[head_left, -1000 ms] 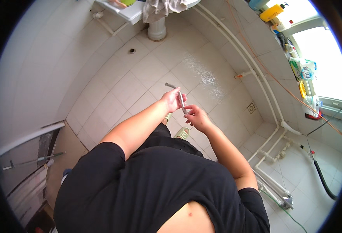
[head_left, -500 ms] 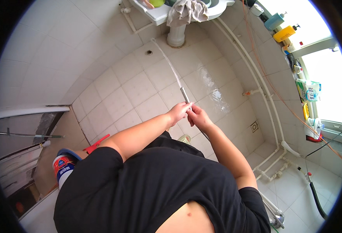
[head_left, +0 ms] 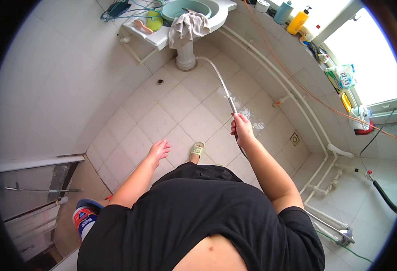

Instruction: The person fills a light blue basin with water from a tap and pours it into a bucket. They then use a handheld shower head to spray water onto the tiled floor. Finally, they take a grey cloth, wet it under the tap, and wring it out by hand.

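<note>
My right hand (head_left: 242, 128) is closed around a hose with a slim silver metal nozzle (head_left: 232, 105), held out over the wet floor. A thin stream of water (head_left: 217, 72) leaves its tip and arcs forward to the left, towards the base of the white sink pedestal (head_left: 186, 58). Below that hand a short stretch of dark hose (head_left: 242, 151) runs back towards my body. My left hand (head_left: 159, 151) hangs in the air at the left with its fingers stretched out, holding nothing. Beneath it lies the tiled floor (head_left: 155, 131).
A sink (head_left: 228, 8) ahead carries a teal basin (head_left: 173, 11) and a draped grey cloth (head_left: 187, 28). Bottles, among them a yellow pump bottle (head_left: 298, 21), line the windowsill. White pipes (head_left: 293, 92) follow the right wall. A floor drain (head_left: 294, 138) lies at right.
My left hand has let go of the nozzle and moved left, opening. My right hand keeps the hose, slightly further right. The water now reaches nearer the pedestal, and my view has shifted.
</note>
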Motion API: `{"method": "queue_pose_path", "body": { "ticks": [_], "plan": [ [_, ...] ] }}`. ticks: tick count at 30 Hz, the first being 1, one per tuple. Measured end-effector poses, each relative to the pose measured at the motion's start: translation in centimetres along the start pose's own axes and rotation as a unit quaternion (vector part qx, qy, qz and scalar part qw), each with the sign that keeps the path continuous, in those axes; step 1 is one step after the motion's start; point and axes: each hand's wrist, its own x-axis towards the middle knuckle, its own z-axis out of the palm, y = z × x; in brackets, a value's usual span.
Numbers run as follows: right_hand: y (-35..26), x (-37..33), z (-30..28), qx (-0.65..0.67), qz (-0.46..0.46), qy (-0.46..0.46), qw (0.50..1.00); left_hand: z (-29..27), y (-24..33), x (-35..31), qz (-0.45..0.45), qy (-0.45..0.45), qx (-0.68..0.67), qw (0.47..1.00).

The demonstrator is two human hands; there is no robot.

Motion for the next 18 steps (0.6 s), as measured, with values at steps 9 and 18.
{"method": "queue_pose_path", "body": {
  "ticks": [9, 18],
  "plan": [
    [-2.8, -0.7, -1.1, 0.058, -0.075, 0.046, 0.994, -2.2, -1.7, -0.1, -0.026, 0.023, -0.008, 0.999],
    [-3.2, 0.1, -5.0, 0.084, -0.115, 0.12, 0.983, -0.6, -0.5, 0.9, 0.01, 0.012, 0.018, 1.0]
  ]
}}
